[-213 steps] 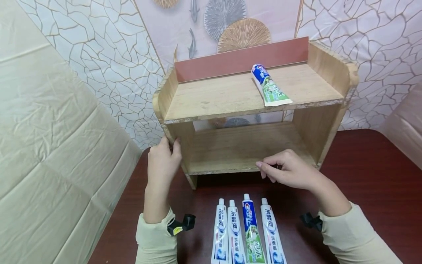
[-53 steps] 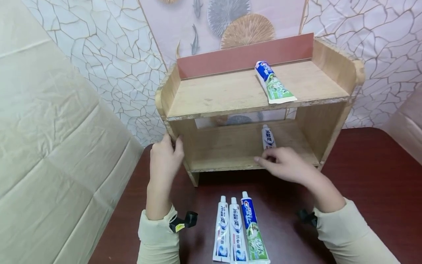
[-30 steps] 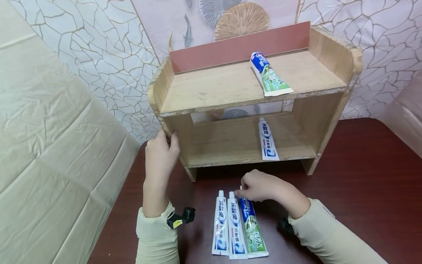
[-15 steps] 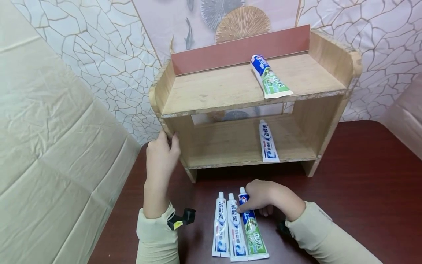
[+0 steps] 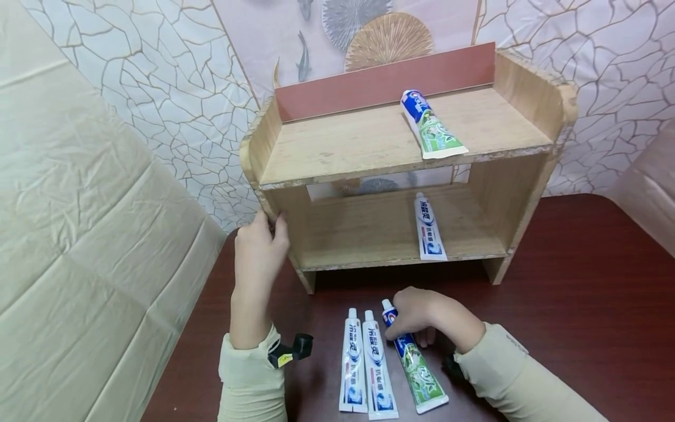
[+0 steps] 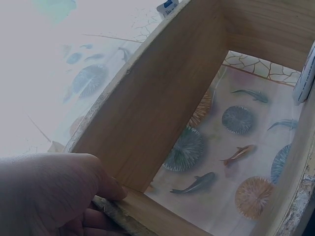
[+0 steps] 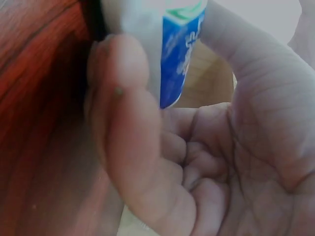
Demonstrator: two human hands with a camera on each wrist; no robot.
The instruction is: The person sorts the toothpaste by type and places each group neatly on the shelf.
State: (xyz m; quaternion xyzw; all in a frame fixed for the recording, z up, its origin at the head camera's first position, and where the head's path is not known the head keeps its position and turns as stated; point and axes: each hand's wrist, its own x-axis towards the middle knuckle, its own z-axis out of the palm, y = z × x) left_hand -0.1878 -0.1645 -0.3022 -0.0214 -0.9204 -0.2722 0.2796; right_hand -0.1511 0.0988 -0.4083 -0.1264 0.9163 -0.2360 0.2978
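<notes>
- Gripping the left side panel (image 5: 296, 220) of the wooden shelf (image 5: 337, 146), the left hand (image 5: 259, 249) curls round its edge, left of the frame's centre
- Pinching the Crest tube (image 5: 420, 375) near its capped end, the right hand (image 5: 422, 310) works at the lower centre; the tube slants toward the lower right, and whether it touches the desk (image 5: 590, 293) I cannot tell
- Lying nearly parallel to its left, at the bottom centre, are one white tube (image 5: 352, 363) and its white neighbour (image 5: 378, 369)
- Resting right of centre on the lower board is a third white tube (image 5: 430, 228)
- Lying above it, on the top board, is another blue-and-green tube (image 5: 433, 126)
</notes>
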